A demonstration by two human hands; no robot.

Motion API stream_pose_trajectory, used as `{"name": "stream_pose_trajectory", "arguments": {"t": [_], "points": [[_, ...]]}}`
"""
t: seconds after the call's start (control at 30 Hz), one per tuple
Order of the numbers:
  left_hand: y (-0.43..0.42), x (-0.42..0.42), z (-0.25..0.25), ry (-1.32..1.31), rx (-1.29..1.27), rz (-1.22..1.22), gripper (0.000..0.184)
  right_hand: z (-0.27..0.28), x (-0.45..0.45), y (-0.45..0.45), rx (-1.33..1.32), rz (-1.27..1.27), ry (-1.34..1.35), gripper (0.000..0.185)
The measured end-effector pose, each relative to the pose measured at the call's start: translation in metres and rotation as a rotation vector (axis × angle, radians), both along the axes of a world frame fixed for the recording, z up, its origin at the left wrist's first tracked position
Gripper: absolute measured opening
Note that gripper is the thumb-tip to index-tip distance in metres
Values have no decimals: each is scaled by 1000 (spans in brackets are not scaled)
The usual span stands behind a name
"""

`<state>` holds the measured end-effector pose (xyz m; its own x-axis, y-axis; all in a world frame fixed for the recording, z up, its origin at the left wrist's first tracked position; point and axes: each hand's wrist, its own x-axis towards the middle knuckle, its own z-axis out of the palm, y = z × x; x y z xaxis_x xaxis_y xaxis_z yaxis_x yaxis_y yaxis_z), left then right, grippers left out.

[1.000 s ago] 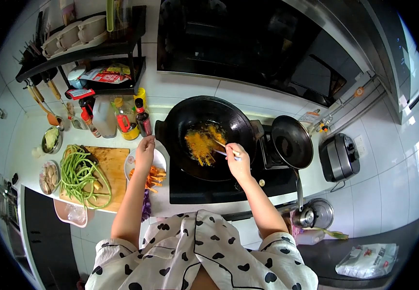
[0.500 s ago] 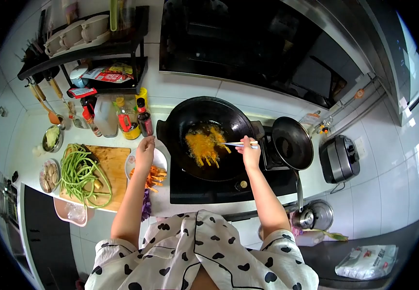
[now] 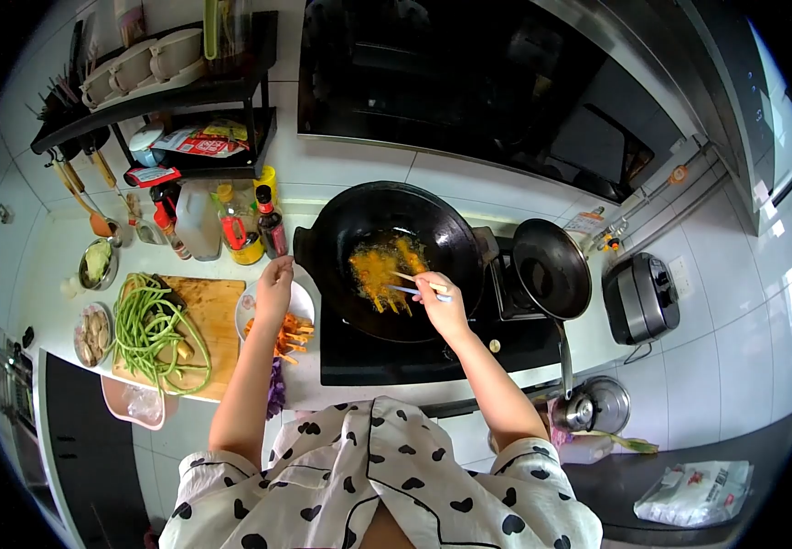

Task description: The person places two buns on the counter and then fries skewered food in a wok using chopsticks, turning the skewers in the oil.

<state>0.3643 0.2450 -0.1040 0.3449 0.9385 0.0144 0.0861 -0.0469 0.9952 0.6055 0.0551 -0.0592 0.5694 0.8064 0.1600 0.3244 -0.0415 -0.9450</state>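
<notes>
My right hand [image 3: 440,304] is closed around a pair of chopsticks [image 3: 407,290], whose tips reach into orange-yellow frying pieces [image 3: 376,273]. These sit in bubbling oil in a large black wok [image 3: 451,229] on the stove. My left hand [image 3: 275,282] is closed at the rim of a white bowl [image 3: 302,299], left of the wok; what its fingers grip, if anything, is too small to tell. Orange strips [image 3: 294,337] lie in the bowl, partly hidden by my left forearm.
Green long beans [image 3: 147,320] lie on a wooden board [image 3: 224,302] at the left. Bottles [image 3: 271,222] stand behind the bowl. A smaller black pan [image 3: 551,270] and a rice cooker [image 3: 641,300] are at the right. A black shelf [image 3: 176,91] is at the back left.
My right hand moved right and away from the pieces, then came back left over the wok with the chopsticks spread. My left hand has hardly moved.
</notes>
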Motion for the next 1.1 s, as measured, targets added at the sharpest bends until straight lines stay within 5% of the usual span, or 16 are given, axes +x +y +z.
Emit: {"name": "stream_pose_trajectory", "arguments": {"t": [0.23,0.5,0.53,0.6,0.73,0.9,1.1], "points": [[6,-9,-13,-49,-37,15,28,18,13,7,22,-222,127,17],[-1,-2,1,-7,-12,4,28,1,2,11,-27,29,167,17],[-3,-2,8,10,-7,5,28,-4,-3,11,-38,72,144,16],[-5,-2,11,22,3,4,28,-1,-8,9,-92,116,-338,15],[-2,-2,1,-27,25,14,26,1,-13,14,-76,-1,-489,13],[-7,-5,9,-34,-11,66,25,8,-17,18,31,-105,-520,11],[-2,-1,-5,-42,16,35,25,34,-43,17,-75,184,-484,12]]}}
